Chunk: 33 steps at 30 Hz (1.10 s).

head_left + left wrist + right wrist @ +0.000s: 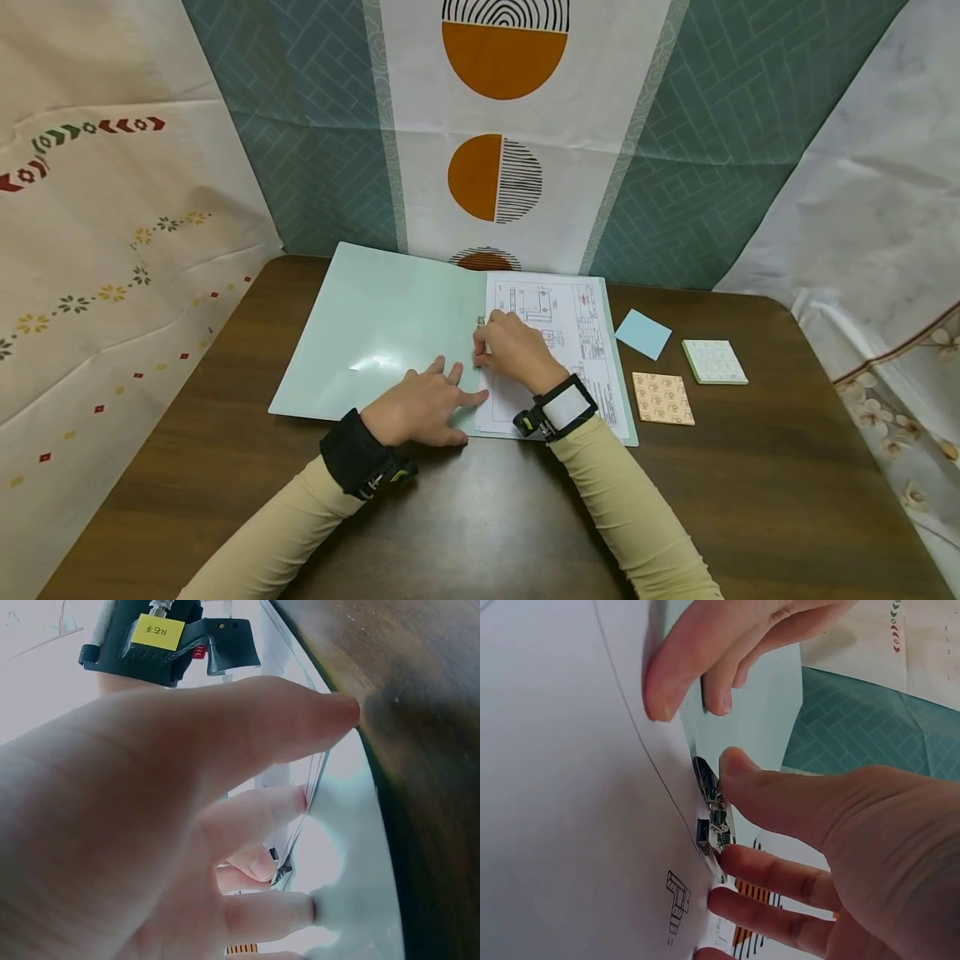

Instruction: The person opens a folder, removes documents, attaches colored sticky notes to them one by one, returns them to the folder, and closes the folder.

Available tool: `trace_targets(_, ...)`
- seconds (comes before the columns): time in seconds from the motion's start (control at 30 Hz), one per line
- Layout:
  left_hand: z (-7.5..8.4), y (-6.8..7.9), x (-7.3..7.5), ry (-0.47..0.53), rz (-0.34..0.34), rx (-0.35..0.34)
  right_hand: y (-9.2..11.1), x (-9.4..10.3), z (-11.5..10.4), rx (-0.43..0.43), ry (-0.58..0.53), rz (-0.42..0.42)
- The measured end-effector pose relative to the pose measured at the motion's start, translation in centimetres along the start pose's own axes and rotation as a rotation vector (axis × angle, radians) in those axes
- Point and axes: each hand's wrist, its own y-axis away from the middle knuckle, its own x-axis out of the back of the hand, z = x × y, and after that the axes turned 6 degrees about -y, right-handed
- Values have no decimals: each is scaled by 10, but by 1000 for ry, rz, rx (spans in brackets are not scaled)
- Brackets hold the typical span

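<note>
left hand (426, 405) on 1 folder (397, 321) | right hand (517, 350) pinches 1 clip (717, 819) | 3 squares (663, 398)

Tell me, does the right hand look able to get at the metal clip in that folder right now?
Yes, it seems so: the right hand is right at the metal clip, nothing visible between them, and the left hand rests on the mint-green folder, apart from the clip.

A hand could pass along the left edge of the brown wooden tabletop (202, 450), beside the open pale-green folder (375, 317). Right of it, a light-blue paper square (642, 334), white square pad (714, 362) and tan patterned square (663, 398) obstruct; teal-and-white cloth (322, 183) blocks the far edge.
</note>
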Motion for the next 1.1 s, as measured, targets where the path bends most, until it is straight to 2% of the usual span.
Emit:
trace_targets(0.5, -2, 0, 2, 47, -8, 7, -2, -5, -4, -15, 2, 29)
trace_targets(0.83, -1, -2, 0, 76, -17, 19, 0, -6, -4, 35, 13, 12)
trace_targets(1.1, 0, -3, 2, 95, -28, 33, 0, -6, -1, 31, 6, 11)
